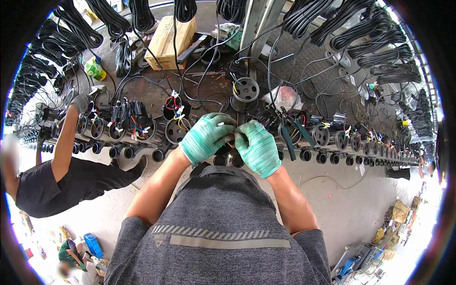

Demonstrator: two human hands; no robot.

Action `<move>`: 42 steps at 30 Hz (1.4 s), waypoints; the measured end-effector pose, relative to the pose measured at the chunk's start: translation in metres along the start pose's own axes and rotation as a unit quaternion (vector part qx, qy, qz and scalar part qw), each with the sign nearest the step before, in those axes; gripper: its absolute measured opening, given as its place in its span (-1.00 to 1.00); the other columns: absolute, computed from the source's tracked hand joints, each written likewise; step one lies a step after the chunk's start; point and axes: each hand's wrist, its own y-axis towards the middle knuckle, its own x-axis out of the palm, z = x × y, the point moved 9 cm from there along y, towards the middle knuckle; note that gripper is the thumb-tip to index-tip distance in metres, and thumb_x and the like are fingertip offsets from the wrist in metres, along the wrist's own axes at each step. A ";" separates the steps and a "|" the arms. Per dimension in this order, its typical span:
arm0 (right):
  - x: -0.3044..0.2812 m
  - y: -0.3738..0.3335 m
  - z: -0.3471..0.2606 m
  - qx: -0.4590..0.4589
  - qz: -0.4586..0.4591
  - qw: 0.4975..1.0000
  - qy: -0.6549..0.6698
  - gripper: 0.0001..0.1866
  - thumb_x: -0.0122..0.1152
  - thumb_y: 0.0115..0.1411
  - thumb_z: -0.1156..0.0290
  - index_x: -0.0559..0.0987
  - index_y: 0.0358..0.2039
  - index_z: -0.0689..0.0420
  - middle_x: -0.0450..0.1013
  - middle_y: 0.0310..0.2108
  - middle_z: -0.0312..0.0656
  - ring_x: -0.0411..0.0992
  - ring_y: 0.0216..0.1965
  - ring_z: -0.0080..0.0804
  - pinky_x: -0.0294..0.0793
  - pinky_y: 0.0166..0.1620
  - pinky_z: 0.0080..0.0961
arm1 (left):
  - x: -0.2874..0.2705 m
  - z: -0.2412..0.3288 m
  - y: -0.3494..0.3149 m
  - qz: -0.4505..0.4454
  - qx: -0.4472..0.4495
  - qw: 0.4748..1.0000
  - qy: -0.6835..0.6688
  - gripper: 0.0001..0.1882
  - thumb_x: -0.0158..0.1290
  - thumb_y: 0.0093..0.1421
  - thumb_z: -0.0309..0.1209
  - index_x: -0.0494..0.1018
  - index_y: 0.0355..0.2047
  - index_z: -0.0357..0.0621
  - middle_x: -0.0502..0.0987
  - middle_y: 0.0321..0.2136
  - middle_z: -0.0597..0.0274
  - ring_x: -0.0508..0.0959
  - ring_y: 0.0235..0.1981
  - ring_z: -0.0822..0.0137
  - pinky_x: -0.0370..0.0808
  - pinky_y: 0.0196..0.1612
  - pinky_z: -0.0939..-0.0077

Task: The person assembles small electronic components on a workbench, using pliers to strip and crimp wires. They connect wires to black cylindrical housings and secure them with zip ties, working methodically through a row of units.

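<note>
My left hand [205, 137] and my right hand [259, 147] both wear green knit gloves and meet over a black round motor unit [229, 157] on the conveyor line. Their fingertips pinch small coloured wires [231, 143] with white connectors between them. The unit itself is mostly hidden under my hands. A row of similar black motor units [142, 126] with coloured wiring runs left and right along the line.
A co-worker in dark clothes stands at the left, a gloved hand [80, 102] on the line. Green-handled pliers [286, 140] lie just right of my hands. A cardboard box [168, 40] sits behind, and black cable bundles [380, 42] hang overhead.
</note>
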 end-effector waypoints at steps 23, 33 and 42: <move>0.001 0.011 -0.003 -0.042 -0.152 0.987 0.032 -0.87 0.33 0.30 0.47 0.66 -0.17 0.19 0.60 -0.33 -0.12 0.57 -0.41 -0.29 0.57 -0.34 -0.40 | -0.008 0.009 0.000 0.056 0.027 0.997 0.049 -0.79 0.30 0.17 -0.34 0.72 -0.19 -0.07 0.71 -0.09 0.19 0.66 -0.02 0.01 0.52 0.16 0.07; -0.028 0.009 -0.015 -0.112 -0.034 0.993 -0.008 -0.81 0.31 0.28 0.47 0.66 -0.09 0.12 0.57 -0.28 -0.11 0.63 -0.27 -0.11 0.66 -0.22 -0.24 | -0.006 0.007 -0.004 0.055 0.001 0.998 0.006 -0.78 0.30 0.20 -0.35 0.72 -0.14 -0.07 0.69 -0.02 0.21 0.63 0.02 0.01 0.52 0.15 0.11; -0.004 0.004 0.001 -0.030 -0.121 0.991 0.042 -0.85 0.38 0.26 0.41 0.64 -0.25 0.22 0.58 -0.36 -0.10 0.60 -0.33 -0.26 0.62 -0.23 -0.31 | -0.003 0.012 0.004 -0.011 0.008 1.000 0.015 -0.78 0.29 0.20 -0.41 0.68 -0.15 -0.15 0.64 0.08 0.06 0.61 0.08 -0.07 0.54 0.14 0.05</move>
